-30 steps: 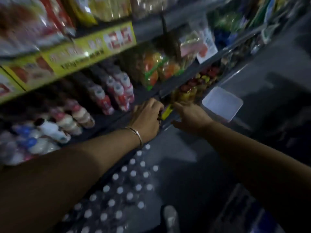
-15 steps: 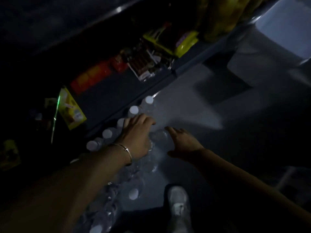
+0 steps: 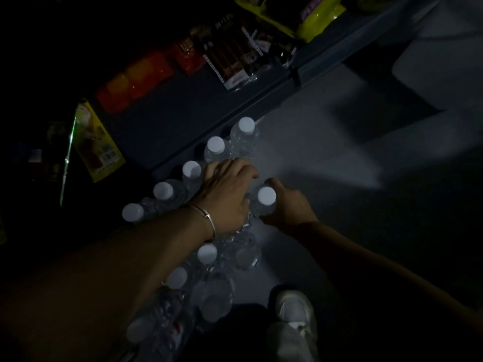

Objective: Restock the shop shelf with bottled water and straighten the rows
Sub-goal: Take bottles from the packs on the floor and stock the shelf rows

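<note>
Since half a second ago the right hand has closed in on a water bottle at the edge of the pack on the floor; it was spread flat beside it then, and now its fingers curl round the bottle below the white cap. Beside it the left hand, with a bangle at the wrist, lies over the neighbouring bottles, fingers bent over their tops; whether it truly grips one or only steadies the pack I cannot tell in this dim light. More capped bottles stand in a row just past the left hand, against the foot of the shelf, and others lie toward the white shoe. On the lowest shelf sit red packets, dark boxed goods and a yellow bag, with a bare stretch of board in front. By my judgement the restocking is early: no water shows on the shelf, most of the pack remains on the floor, and the straightening of rows is all still to do
</note>
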Demonstrator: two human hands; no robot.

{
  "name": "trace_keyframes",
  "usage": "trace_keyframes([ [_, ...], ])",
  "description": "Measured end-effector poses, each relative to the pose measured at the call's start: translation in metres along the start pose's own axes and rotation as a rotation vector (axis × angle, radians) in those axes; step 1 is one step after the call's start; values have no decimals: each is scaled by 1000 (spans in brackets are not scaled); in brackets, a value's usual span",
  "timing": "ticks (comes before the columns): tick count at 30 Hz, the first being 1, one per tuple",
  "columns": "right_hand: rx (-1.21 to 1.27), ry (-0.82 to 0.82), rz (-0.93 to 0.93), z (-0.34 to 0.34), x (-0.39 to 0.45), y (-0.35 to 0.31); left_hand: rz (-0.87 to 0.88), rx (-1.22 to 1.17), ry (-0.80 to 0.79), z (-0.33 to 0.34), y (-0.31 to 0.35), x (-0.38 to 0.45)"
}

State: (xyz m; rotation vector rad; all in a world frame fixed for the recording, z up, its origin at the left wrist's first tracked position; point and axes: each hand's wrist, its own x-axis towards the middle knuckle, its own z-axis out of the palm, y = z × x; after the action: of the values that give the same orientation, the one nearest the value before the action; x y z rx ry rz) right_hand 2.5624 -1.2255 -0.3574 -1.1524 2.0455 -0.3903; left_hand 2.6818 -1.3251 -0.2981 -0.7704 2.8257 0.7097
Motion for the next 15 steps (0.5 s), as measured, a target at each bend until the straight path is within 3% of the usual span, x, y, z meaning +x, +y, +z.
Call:
trace_keyframes([
  [7,-78,-79,-56,-110,-43,-65,-1,70,-68,-96,37,-11],
  [15,-261,-90,-331,-314,-143,-245,5,43,-50,-339,115,-57],
])
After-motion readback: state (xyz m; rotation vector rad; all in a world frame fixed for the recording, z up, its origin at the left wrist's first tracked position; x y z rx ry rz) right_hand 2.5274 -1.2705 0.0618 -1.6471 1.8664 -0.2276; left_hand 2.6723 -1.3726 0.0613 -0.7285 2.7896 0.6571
